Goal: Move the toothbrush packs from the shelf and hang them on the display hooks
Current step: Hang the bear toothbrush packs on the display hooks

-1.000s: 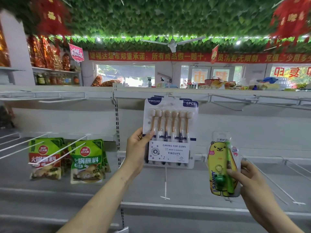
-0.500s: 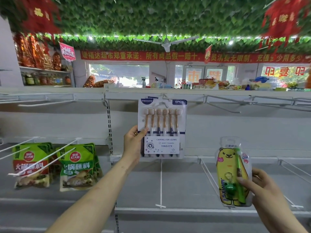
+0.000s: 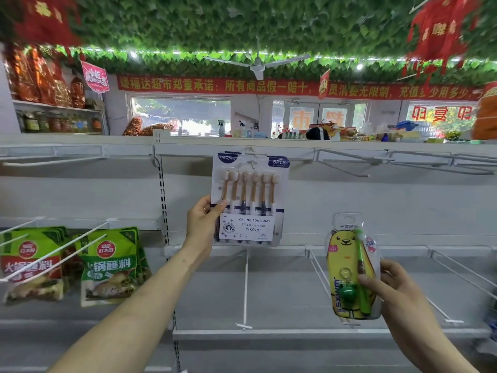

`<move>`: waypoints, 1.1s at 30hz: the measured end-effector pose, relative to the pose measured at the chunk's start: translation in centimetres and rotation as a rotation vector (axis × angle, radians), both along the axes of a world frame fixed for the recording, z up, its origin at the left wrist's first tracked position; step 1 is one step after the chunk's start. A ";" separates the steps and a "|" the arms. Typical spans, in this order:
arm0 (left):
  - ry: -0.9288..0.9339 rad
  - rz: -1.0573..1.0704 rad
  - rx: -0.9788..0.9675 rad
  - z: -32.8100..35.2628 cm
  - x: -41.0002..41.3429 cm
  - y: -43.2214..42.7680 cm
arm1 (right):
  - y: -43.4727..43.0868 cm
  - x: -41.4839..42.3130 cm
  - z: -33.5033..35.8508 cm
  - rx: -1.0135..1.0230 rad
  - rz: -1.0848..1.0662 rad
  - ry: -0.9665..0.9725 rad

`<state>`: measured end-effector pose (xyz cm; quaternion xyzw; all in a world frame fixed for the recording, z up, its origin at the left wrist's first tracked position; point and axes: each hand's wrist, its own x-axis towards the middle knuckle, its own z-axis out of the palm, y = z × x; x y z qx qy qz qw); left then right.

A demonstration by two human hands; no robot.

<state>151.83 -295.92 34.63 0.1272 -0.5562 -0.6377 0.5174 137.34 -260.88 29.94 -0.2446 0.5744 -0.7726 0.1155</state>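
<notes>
The left hand [image 3: 203,224] grips the six-brush pack [image 3: 250,205] by its edge, its hang hole at the top hook [image 3: 251,164], apparently not yet released. Below and right of the hook, the right hand [image 3: 398,289] clasps the bear pack [image 3: 347,265], still unhung and now slightly lower than a second ago.

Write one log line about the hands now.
left hand holds six-brush pack at top hook | right hand holds bear pack
</notes>
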 end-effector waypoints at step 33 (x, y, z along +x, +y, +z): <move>-0.116 0.327 0.025 -2.9 3.7 1.5 | 0.9 2.9 -0.1 0.096 -0.045 -0.003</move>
